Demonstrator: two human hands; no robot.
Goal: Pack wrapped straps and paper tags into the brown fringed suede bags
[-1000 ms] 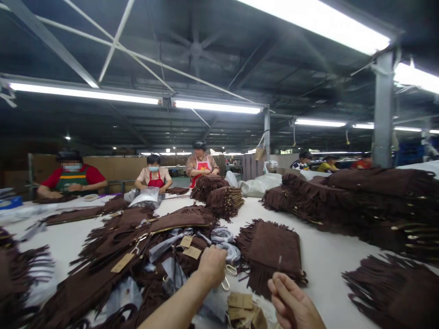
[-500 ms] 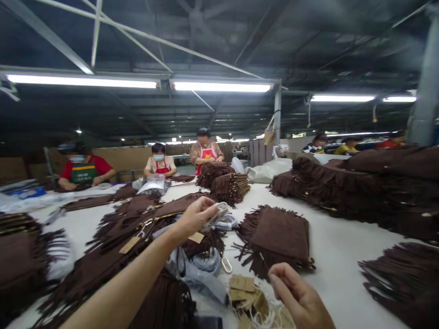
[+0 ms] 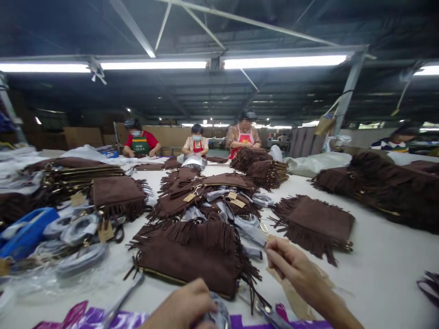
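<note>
At the near edge, my left hand (image 3: 187, 304) is closed around a grey, plastic-wrapped coiled strap (image 3: 220, 313), partly hidden by the fingers. My right hand (image 3: 297, 269) is raised over the table to the right, fingertips pinched together; what they hold is too small to make out. Blurred tan paper tags (image 3: 295, 297) show beneath that wrist. Between and beyond the hands lies a brown fringed bag (image 3: 188, 251) with a gold zipper along its near edge. A metal clasp (image 3: 263, 227) sits just past my right fingertips, among wrapped straps (image 3: 252, 230).
Another fringed bag (image 3: 318, 224) lies at right, before a large bag pile (image 3: 387, 192). Scissors (image 3: 270, 315) and a metal tool (image 3: 125, 299) rest near the front. A blue object (image 3: 29, 230) and coiled straps (image 3: 80, 228) occupy the left. Co-workers (image 3: 244, 135) work across the table.
My view has swung left. My left hand has come back from the wrapped straps at the middle to the near edge, now with a coiled strap. My right hand stays pinched.
</note>
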